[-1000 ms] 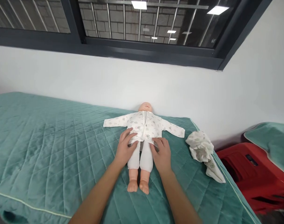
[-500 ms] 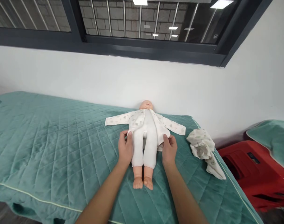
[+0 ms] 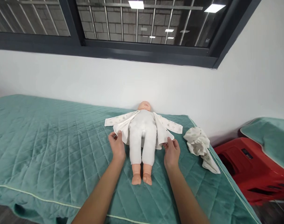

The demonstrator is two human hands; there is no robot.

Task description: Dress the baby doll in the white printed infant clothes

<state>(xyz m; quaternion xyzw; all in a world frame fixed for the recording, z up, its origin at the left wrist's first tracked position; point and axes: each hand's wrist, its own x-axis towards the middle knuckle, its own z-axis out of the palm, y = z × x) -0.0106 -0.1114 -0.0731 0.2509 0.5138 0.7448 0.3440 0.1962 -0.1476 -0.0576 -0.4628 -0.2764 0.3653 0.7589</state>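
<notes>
A baby doll point(image 3: 142, 130) with a white cloth body lies on its back, its feet towards me. It wears a white printed baby jacket point(image 3: 164, 130) whose front is spread apart, baring the chest; the sleeves stretch out to both sides. My left hand point(image 3: 117, 146) pinches the lower corner of the jacket's left front panel. On the other side, my right hand point(image 3: 171, 151) pinches the lower corner of the right panel. Beyond my right hand lies a crumpled white printed cloth point(image 3: 199, 144), touched by neither hand.
A green quilted cover point(image 3: 62, 149) spreads under the doll, with its right edge just past the crumpled cloth. Behind stands a white wall point(image 3: 90, 79) below a dark window frame point(image 3: 142, 54). At the right is a red plastic chair or stool point(image 3: 244, 168) with green fabric on top.
My left hand has moved left, drawing its jacket panel away from the doll's body. The right panel is pulled slightly wider too. The camera view has shifted slightly.
</notes>
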